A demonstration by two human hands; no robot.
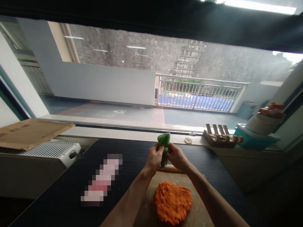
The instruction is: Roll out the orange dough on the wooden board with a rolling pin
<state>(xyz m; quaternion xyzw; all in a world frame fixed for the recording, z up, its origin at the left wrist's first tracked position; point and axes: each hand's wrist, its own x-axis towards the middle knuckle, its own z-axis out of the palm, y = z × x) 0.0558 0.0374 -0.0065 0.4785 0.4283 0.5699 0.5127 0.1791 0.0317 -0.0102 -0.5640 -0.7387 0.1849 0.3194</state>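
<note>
Both of my hands meet above the far edge of a wooden board. A soft green lump (pixel 163 140) with a crumpled surface is pinched between them; whether it is clay or cloth I cannot tell. My left hand (pixel 155 155) grips its left side, thumb on the near face. From the right, my right hand (pixel 176 154) closes its fingers on it. Nearer to me, a flattened orange mass of dough or clay (pixel 173 201), rough and lumpy, lies on the wooden board (pixel 148 205). A pale wooden bar (pixel 174 169) shows at the board's far end.
The dark table (pixel 132 167) meets a window sill holding a tape roll (pixel 188 140), a wooden rack (pixel 217 138) and a teal container (pixel 254 137). Cardboard (pixel 33 132) rests on a white radiator-like unit (pixel 50 149) at left. A pixelated patch (pixel 101 181) covers something on the table.
</note>
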